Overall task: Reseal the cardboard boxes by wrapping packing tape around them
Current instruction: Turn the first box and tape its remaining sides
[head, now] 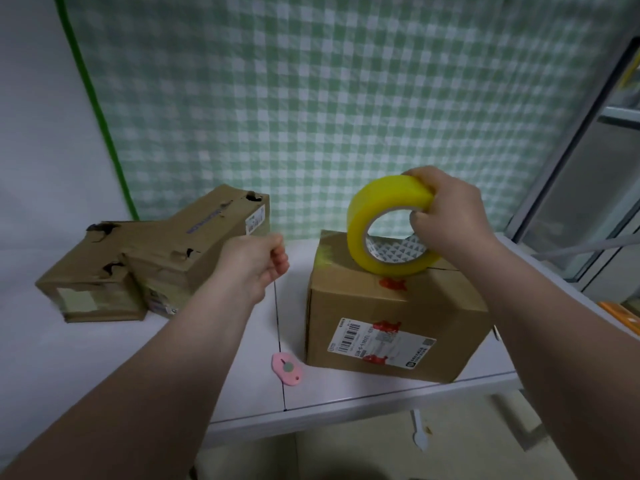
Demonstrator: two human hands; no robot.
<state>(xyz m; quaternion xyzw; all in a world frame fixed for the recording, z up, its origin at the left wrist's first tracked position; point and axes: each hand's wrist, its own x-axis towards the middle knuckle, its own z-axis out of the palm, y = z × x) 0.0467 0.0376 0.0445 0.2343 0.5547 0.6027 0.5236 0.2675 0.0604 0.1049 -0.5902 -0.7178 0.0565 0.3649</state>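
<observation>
A brown cardboard box [391, 327] with a shipping label and red marks stands on the white table [104, 358], right of centre. My right hand [446, 209] grips a yellow roll of packing tape [388, 223], held on edge on the box's top. My left hand [256, 265] hovers left of the box with fingers curled in a pinch. A faint yellowish sheen of clear tape [323, 256] runs from the roll over the box's top left corner towards that hand. A worn, torn cardboard box [152, 261] lies at the back left of the table.
A small pink cutter [287, 368] lies on the table just left of the front box. A green checked curtain [311, 98] hangs behind the table. A metal frame with glass [571, 161] stands at the right. A white plastic spoon [419, 433] lies on the floor.
</observation>
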